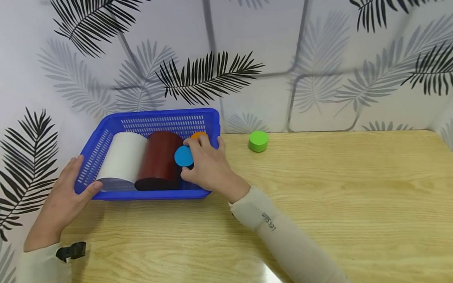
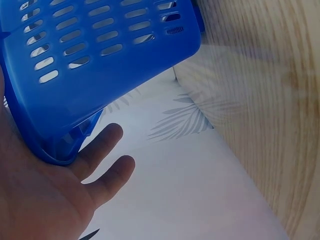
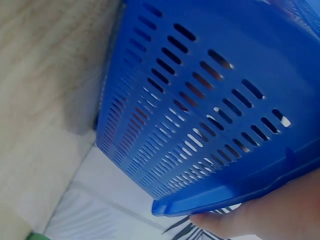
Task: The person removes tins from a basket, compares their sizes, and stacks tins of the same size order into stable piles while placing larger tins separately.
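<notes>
In the head view, a blue plastic basket (image 1: 153, 195) holds a large white cylinder (image 1: 122, 156) and a dark red cylinder (image 1: 159, 157), lying side by side. My right hand (image 1: 208, 165) reaches over the basket's right end and pinches a short blue cylinder (image 1: 183, 156) between thumb and fingers, beside the red one. An orange piece (image 1: 199, 135) shows partly behind that hand. At the basket's front left corner, my left hand (image 1: 63, 199) rests against the rim, thumb on the front edge. Its fingers (image 2: 107, 182) extend straight along the outside in the left wrist view.
A short green cylinder (image 1: 258, 141) stands on the wooden table (image 1: 328, 204), right of the basket near the back edge. Behind the table hangs a white covering with leaf prints (image 1: 255, 94). The basket's slotted wall (image 3: 200, 95) fills much of the right wrist view.
</notes>
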`<state>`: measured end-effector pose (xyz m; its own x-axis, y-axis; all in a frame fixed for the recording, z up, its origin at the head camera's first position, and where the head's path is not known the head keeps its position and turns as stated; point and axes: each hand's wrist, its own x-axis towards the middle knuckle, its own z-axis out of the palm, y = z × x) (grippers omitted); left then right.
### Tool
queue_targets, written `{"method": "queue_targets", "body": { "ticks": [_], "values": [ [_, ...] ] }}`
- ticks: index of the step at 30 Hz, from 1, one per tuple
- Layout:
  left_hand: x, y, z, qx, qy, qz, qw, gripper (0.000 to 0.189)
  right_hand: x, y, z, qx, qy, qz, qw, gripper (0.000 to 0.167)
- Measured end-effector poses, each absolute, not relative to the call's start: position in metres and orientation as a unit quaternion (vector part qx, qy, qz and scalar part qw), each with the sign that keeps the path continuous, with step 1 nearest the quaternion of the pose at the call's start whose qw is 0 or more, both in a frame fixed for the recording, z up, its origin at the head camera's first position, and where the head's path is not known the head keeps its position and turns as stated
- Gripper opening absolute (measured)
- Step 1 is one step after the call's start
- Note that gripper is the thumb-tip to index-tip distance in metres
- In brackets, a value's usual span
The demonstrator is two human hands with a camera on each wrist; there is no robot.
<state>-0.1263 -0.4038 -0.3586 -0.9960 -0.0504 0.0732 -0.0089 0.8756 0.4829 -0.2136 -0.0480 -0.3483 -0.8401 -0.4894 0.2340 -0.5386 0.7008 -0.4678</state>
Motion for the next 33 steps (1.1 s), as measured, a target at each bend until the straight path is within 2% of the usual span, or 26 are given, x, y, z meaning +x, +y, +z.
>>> {"method": "queue_targets", "body": {
  "ticks": [6,13,20,33],
  "values": [
    [-0.124,-0.404,-0.358,0.012,-0.967,-0.252,0.037,0.088,-0.216,-0.042,-0.351,0.288,-0.884,0.365,0.045,0.059],
    [-0.124,-0.403,-0.358,0.019,-0.971,-0.237,0.034,0.089,-0.226,-0.029,-0.348,0.275,-0.838,0.471,0.018,0.066],
    [-0.123,-0.402,-0.359,0.023,-0.970,-0.239,0.036,0.090,-0.236,-0.009,-0.342,0.240,-0.796,0.556,-0.010,0.066],
    [-0.124,-0.402,-0.357,0.029,-0.971,-0.236,0.022,0.096,-0.261,0.043,-0.337,0.193,-0.772,0.604,0.044,0.066]
  ]
}}
